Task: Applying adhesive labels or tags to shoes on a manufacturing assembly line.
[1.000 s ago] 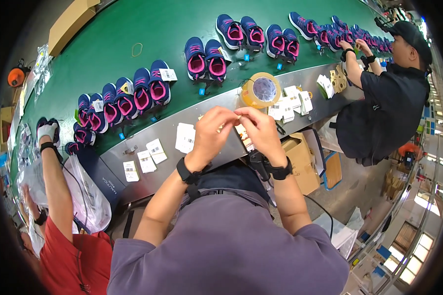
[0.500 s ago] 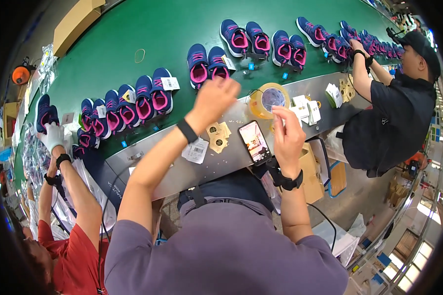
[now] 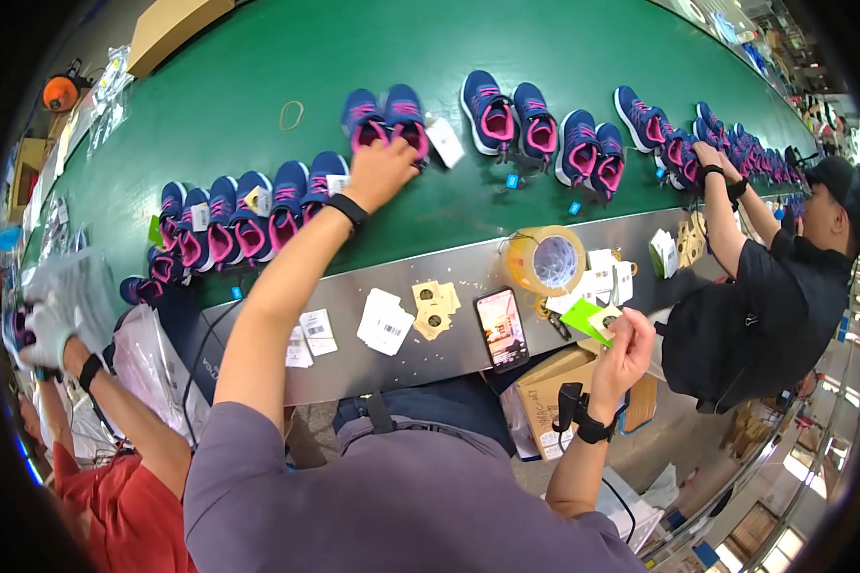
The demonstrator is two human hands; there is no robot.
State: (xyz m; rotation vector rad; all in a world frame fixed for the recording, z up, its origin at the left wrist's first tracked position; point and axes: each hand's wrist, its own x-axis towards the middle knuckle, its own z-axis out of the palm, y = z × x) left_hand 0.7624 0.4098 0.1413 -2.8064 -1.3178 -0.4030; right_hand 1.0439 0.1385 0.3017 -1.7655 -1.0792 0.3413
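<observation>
My left hand [image 3: 382, 177] reaches out over the green work surface, its fingers closed at the heel openings of a pair of navy sneakers [image 3: 403, 107] with pink laces and lining. A white tag [image 3: 445, 142] hangs out beside the right shoe of that pair. Nearer to me, my right hand [image 3: 627, 346] pinches a bright green and white hang tag [image 3: 588, 317] between thumb and fingers, above the metal table edge. A roll of clear tape [image 3: 548, 261] and a phone [image 3: 503, 329] with a lit screen lie to the left of this hand.
Sneakers in a row [image 3: 225, 224] stand at left; more pairs [image 3: 506, 119] stand at right. Brown card tags [image 3: 434, 307] and white labels [image 3: 384, 321] lie on the metal strip [image 3: 354, 282]. Co-workers in red [image 3: 129, 506] and black [image 3: 764, 286] flank me.
My left hand has taken hold of the sneaker pair, which has shifted left and away from me. A green tag now shows in my right hand. The view has shifted.
</observation>
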